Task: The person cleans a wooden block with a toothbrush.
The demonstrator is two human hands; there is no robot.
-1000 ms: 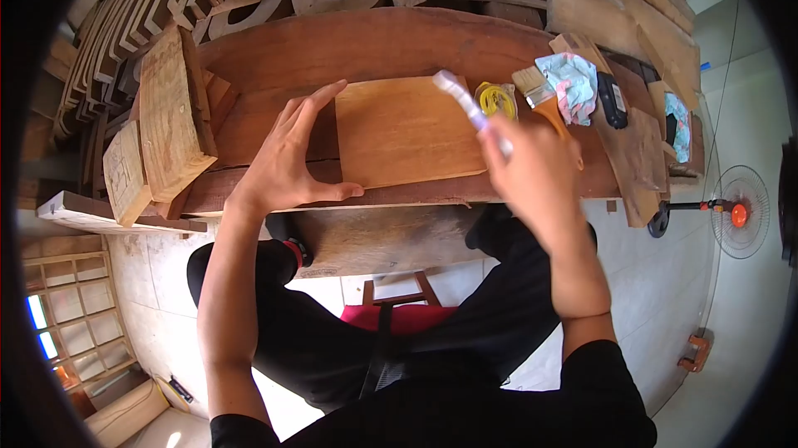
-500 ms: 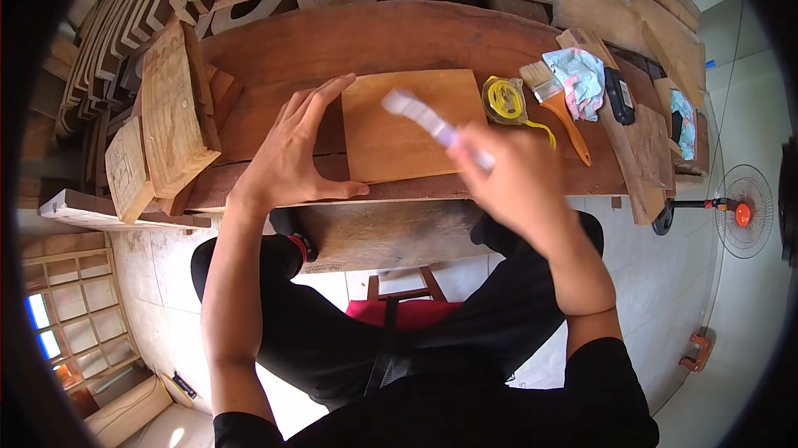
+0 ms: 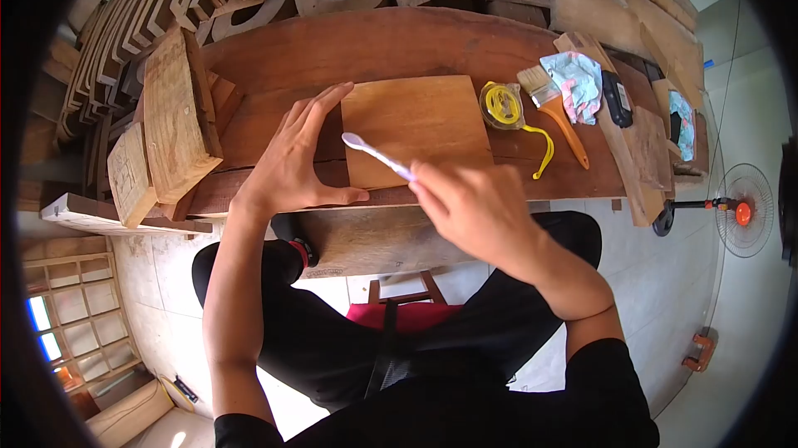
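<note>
The right hand [image 3: 474, 211] is closed around a thin white stick-like tool [image 3: 376, 153], whose rounded tip reaches over the left edge of the square wooden board [image 3: 416, 124]; what the tool is stays unclear, its lower end hidden in the fist. The left hand [image 3: 291, 161] lies flat, fingers spread, on the workbench [image 3: 399, 41] against the board's left edge. A tape measure [image 3: 501, 104] and paintbrush [image 3: 555, 111] lie beyond.

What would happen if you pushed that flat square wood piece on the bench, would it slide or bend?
The square wood panel looks stiff and thin, so it would probably slide rather than bend. It lies flat on the bench, so it is unlikely to tip. The left hand rests at its edge, perhaps to stop it slipping.
</note>
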